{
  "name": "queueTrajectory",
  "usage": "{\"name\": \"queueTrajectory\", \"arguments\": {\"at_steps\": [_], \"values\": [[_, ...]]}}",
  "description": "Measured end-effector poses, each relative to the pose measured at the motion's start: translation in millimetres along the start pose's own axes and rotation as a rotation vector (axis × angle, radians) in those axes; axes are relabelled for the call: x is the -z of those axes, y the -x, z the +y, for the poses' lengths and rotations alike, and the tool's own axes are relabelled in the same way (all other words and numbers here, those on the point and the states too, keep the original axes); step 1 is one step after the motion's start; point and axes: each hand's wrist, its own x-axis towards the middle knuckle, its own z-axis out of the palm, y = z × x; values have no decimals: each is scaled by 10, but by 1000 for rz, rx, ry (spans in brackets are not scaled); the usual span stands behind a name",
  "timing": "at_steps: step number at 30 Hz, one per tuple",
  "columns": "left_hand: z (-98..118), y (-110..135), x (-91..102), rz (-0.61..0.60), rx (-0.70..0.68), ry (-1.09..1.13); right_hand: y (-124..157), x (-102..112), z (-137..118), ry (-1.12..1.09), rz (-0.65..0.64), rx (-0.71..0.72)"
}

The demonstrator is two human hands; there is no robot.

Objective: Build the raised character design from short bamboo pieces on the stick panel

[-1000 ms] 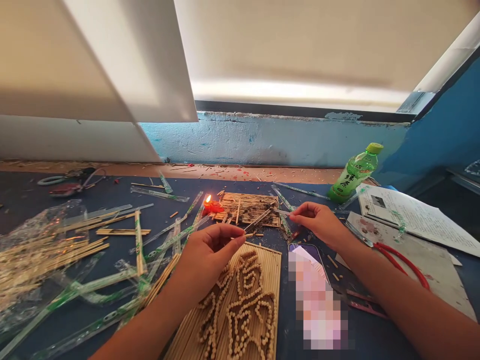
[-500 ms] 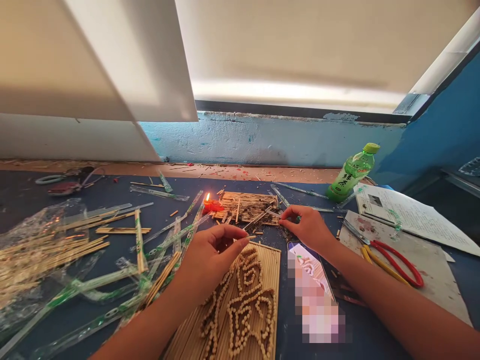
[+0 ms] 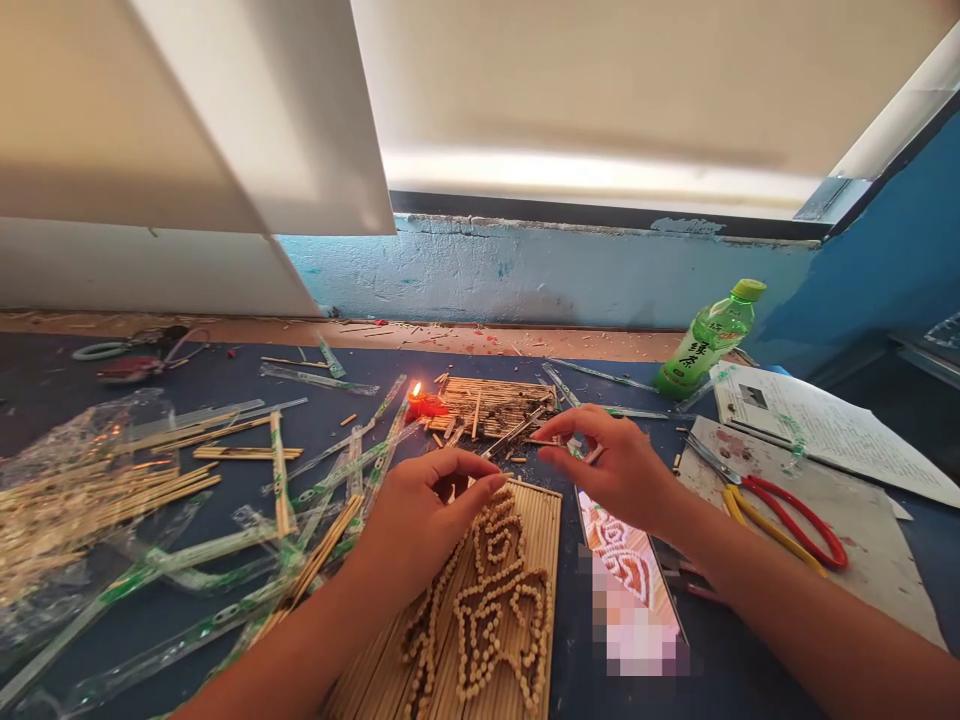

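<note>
My left hand [image 3: 442, 505] is pinched, thumb against forefinger, over the top end of a panel of wooden sticks [image 3: 536, 540]. Whatever sits between those fingertips is too small to make out. Small round beads or stick slices form a curling raised pattern [image 3: 517, 580] on this panel. My right hand [image 3: 611, 460] hovers to the right with thumb and forefinger apart and no clear object between them. Just beyond both hands lies a smaller, scorched panel of sticks [image 3: 502, 400], with dark crumbs and loose pieces on it. A lit red candle [image 3: 426, 404] burns at its left edge.
A phone [image 3: 626, 560] showing a similar pattern lies right of the panel. Red-and-yellow-handled pliers [image 3: 787, 520] rest on a stained sheet, near an open book [image 3: 840, 430] and a green bottle [image 3: 709, 340]. Stick bundles [image 3: 142, 510] and plastic wrappers [image 3: 202, 550] cover the left side.
The right hand's fingers have spread, and the thin piece they held no longer shows in them. The left hand stays pinched in nearly the same place.
</note>
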Motion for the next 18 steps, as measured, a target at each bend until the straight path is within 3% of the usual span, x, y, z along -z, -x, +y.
{"name": "queueTrajectory", "arguments": {"at_steps": [6, 11, 18], "values": [[53, 55, -22, 14, -95, -43, 71, -37, -340, -134, -106, 155], [96, 79, -33, 11, -149, -11, 106, -28, -370, -102, -95, 187], [119, 124, -47, 18, -74, 39, 190, -106, -366, 86, -21, 327]]}}
